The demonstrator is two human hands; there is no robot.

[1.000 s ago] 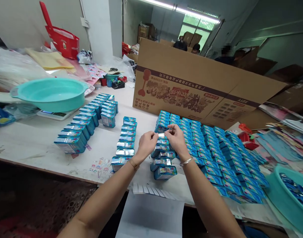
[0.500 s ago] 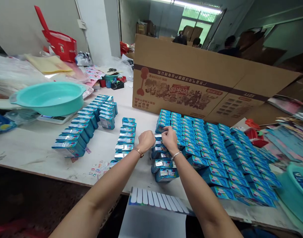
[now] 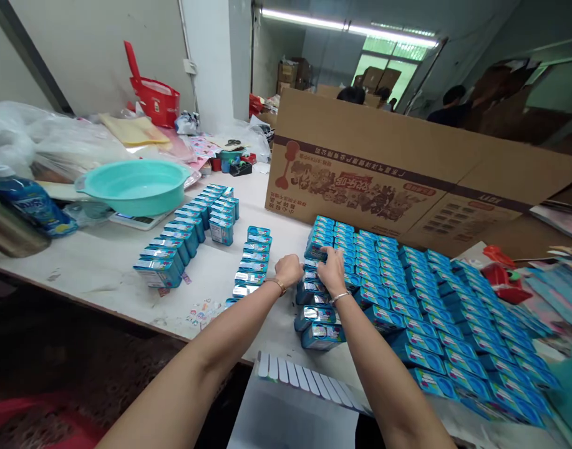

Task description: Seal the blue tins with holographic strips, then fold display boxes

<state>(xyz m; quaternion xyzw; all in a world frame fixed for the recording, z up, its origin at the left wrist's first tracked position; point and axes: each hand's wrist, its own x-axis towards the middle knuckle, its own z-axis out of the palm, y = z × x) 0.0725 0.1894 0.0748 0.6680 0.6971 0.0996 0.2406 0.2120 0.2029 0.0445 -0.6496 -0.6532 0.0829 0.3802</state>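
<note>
Blue boxes (image 3: 421, 340) stand upright in tight rows over the right half of the white table (image 3: 215, 312). My right hand (image 3: 331, 269), fingers bent and pressed together, is at the top of a box in the leftmost of these rows. Just left of it, my left hand (image 3: 289, 270) is curled closed beside the same row; whatever it may pinch is hidden. A shorter row of blue boxes (image 3: 252, 267) runs along the left of my left hand. A sheet of white strip labels (image 3: 309, 380) lies at the table's front edge, below my wrists.
A large cardboard carton (image 3: 360, 162) stands behind the boxes. More blue boxes (image 3: 161, 265) are at the left, by a teal basin (image 3: 140, 190) on a scale. A blue bottle (image 3: 30, 202) and red basket (image 3: 157, 103) are further left. People sit beyond the carton.
The view has swung left and up, so everything appears shifted right. Both hands stay at the same row of boxes, with little change in their pose.
</note>
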